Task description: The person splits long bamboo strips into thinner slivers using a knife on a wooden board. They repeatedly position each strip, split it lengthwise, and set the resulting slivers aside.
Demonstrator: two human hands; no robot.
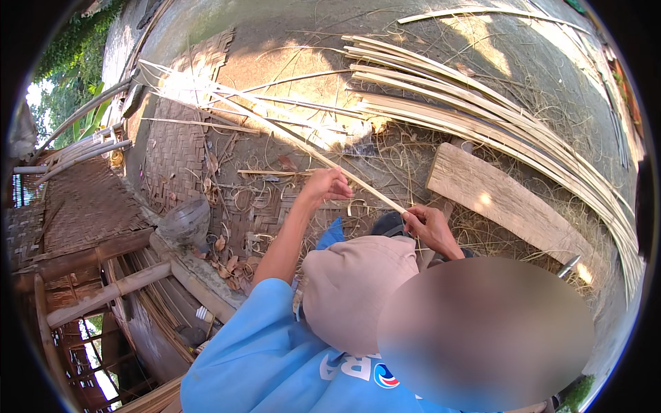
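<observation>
A long, pale bamboo strip runs from my lap toward the far left. Its near end is pinched between the thumb and fingers of my right hand, in front of my right knee. Farther along, my left hand is closed with curled fingers, the strip passing at its thumb side. The exact contact there is partly hidden. Beyond my left hand, several thin strips fan out in bright sunlight over a woven mat.
A bundle of long split bamboo strips curves along the right. Beside it lies a thick wooden plank, with a pointed metal tool near its end. Shavings and dry leaves litter the ground. On the left are a worn rounded vessel and bamboo poles.
</observation>
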